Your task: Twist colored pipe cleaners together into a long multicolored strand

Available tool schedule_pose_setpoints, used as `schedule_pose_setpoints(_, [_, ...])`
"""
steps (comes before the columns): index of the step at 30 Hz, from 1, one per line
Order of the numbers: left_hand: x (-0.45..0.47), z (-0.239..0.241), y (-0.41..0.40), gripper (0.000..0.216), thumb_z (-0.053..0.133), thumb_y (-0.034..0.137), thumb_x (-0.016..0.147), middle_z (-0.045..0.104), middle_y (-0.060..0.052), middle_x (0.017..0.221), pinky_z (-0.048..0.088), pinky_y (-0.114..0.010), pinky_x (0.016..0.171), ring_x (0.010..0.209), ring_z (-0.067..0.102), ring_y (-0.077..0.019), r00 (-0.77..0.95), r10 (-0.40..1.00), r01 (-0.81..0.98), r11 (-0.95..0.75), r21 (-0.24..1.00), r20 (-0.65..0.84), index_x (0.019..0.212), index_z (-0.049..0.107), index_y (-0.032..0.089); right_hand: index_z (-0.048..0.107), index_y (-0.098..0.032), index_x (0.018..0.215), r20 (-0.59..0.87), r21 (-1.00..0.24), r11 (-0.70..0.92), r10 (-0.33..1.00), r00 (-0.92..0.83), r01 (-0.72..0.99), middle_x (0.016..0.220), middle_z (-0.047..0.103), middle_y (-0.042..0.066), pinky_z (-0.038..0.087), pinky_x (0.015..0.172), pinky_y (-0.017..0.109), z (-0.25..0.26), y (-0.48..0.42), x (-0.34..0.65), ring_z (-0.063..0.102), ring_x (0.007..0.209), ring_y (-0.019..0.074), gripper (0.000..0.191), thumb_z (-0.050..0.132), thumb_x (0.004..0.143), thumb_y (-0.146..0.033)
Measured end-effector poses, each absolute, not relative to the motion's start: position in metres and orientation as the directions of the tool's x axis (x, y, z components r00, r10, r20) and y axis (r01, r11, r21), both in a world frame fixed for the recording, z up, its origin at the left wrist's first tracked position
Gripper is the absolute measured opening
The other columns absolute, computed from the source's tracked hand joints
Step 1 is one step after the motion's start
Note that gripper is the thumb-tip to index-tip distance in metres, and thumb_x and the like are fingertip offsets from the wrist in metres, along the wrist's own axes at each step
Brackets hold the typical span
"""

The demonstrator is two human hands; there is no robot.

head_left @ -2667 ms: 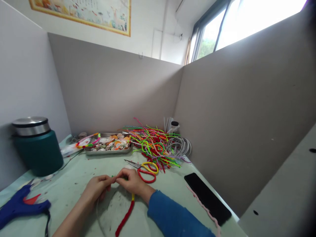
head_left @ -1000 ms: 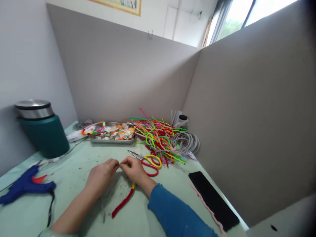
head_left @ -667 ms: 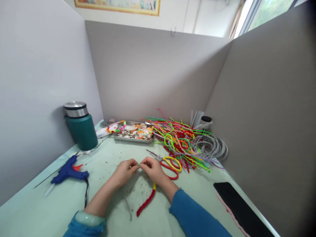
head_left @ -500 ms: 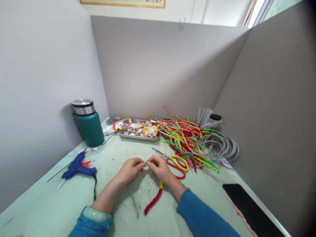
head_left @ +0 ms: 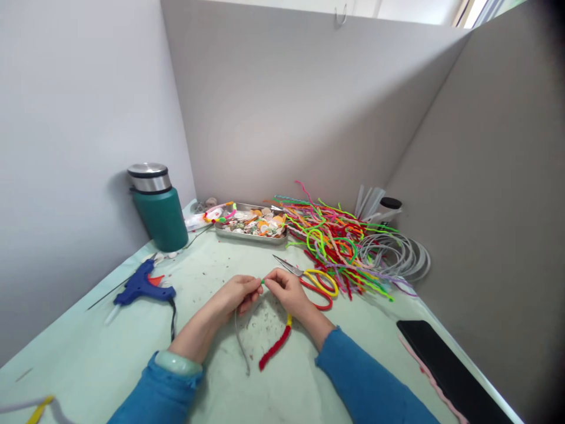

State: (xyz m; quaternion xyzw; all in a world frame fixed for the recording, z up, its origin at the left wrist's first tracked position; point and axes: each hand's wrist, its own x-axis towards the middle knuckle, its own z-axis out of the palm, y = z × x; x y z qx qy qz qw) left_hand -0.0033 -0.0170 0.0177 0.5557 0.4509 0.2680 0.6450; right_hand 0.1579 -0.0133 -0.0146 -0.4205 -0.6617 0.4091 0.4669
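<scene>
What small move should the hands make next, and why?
Probably a slight twist of the green piece by the right hand, with the left hand as anchor. The fingertips of both hands meet at that piece, a grey cord hangs below the left hand, and a yellow-and-red fuzzy length extends below the right.

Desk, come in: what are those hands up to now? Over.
Left hand and right hand pinching small green piece. Red-and-yellow fuzzy strip, grey cord below. Scissors close by right hand, unheld.
</scene>
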Motion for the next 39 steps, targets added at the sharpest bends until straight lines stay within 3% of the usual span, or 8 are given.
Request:
schedule_pose_setpoints(3, [-0.0037, 0.0189, -0.0166, 0.026, 0.05, 0.04, 0.075, 0.041, 0.006, 0.046, 0.023, -0.019, 0.04, 0.036, 0.033, -0.0058, 0.412, 0.897, 0.383, -0.012, 0.924, -0.159, 0.075, 0.054, 0.014, 0.058, -0.016, 0.072, 0.27, -0.935, 0.302, 0.946, -0.18, 0.185, 0.063, 0.053, -0.002, 0.034, 0.053, 0.021, -0.0167, -0.0109, 0.1583, 0.044, 0.058, 0.0095, 0.012, 0.053, 0.076, -0.026])
schedule_pose_setpoints(8, [-0.0041, 0.015, -0.0144, 0.014, 0.051, 0.024, 0.074, 0.059, 0.0, 0.064, 0.029, -0.021, 0.056, 0.059, 0.047, -0.0103, 0.35, 0.919, 0.694, -0.384, 0.61, 0.18, 0.07, 0.062, 0.016, 0.056, -0.017, 0.071, 0.259, -0.936, 0.291, 0.95, -0.172, 0.198, 0.061, 0.05, -0.003, 0.033, 0.051, 0.02, -0.0201, -0.0086, 0.1582, 0.043, 0.055, 0.0091, 0.011, 0.053, 0.075, -0.026])
schedule_pose_setpoints(14, [-0.0039, 0.0123, -0.0159, 0.017, 0.05, 0.024, 0.077, 0.066, -0.003, 0.079, 0.033, -0.022, 0.062, 0.07, 0.056, -0.0136, 0.347, 0.899, 0.756, -0.436, 0.489, 0.266, 0.088, 0.064, 0.021, 0.056, -0.017, 0.071, 0.261, -0.933, 0.294, 0.95, -0.17, 0.206, 0.063, 0.052, -0.003, 0.033, 0.051, 0.02, -0.0218, -0.008, 0.1575, 0.045, 0.057, 0.0092, 0.011, 0.053, 0.076, -0.026])
schedule_pose_setpoints(20, [-0.0036, 0.0124, -0.0171, 0.016, 0.049, 0.026, 0.078, 0.066, -0.003, 0.079, 0.033, -0.023, 0.061, 0.071, 0.057, -0.0151, 0.338, 0.9, 0.786, -0.431, 0.442, 0.276, 0.085, 0.063, 0.021, 0.057, -0.016, 0.071, 0.265, -0.929, 0.295, 0.952, -0.155, 0.222, 0.063, 0.053, -0.002, 0.035, 0.054, 0.021, -0.0225, -0.007, 0.1566, 0.046, 0.059, 0.0096, 0.011, 0.053, 0.076, -0.025])
schedule_pose_setpoints(23, [-0.0031, 0.0123, -0.0169, 0.017, 0.047, 0.027, 0.079, 0.066, -0.003, 0.079, 0.033, -0.023, 0.062, 0.071, 0.057, -0.0148, 0.327, 0.899, 0.765, -0.433, 0.477, 0.291, 0.086, 0.062, 0.021, 0.056, -0.016, 0.071, 0.262, -0.932, 0.289, 0.955, -0.142, 0.218, 0.063, 0.052, -0.003, 0.035, 0.053, 0.02, -0.022, -0.0067, 0.1568, 0.045, 0.058, 0.0095, 0.011, 0.053, 0.076, -0.025])
schedule_pose_setpoints(32, [-0.0027, 0.0149, -0.0135, 0.018, 0.054, 0.035, 0.073, 0.061, 0.001, 0.069, 0.034, -0.021, 0.052, 0.053, 0.048, -0.0089, 0.257, 0.946, 0.549, -0.31, 0.776, 0.196, 0.076, 0.059, 0.018, 0.056, -0.017, 0.071, 0.261, -0.943, 0.286, 0.953, -0.156, 0.17, 0.061, 0.049, -0.004, 0.032, 0.05, 0.02, -0.0189, -0.0087, 0.1573, 0.042, 0.055, 0.0084, 0.01, 0.054, 0.076, -0.026])
schedule_pose_setpoints(36, [-0.0015, 0.0141, -0.013, 0.028, 0.051, 0.042, 0.075, 0.053, 0.003, 0.052, 0.029, -0.02, 0.04, 0.036, 0.041, -0.0066, 0.263, 0.965, 0.356, -0.113, 0.928, 0.016, 0.069, 0.054, 0.015, 0.056, -0.017, 0.072, 0.262, -0.941, 0.293, 0.948, -0.181, 0.169, 0.06, 0.049, -0.004, 0.032, 0.049, 0.02, -0.0188, -0.0104, 0.1574, 0.041, 0.054, 0.0083, 0.012, 0.053, 0.077, -0.027])
schedule_pose_setpoints(39, [-0.0008, 0.0144, -0.0136, 0.03, 0.057, 0.043, 0.07, 0.058, 0.001, 0.059, 0.029, -0.019, 0.035, 0.033, 0.038, -0.0048, 0.293, 0.945, 0.166, 0.102, 0.981, -0.147, 0.071, 0.052, 0.014, 0.057, -0.017, 0.072, 0.282, -0.933, 0.317, 0.939, -0.198, 0.174, 0.062, 0.051, -0.003, 0.033, 0.051, 0.02, -0.0182, -0.0127, 0.1575, 0.043, 0.056, 0.0088, 0.012, 0.053, 0.077, -0.027])
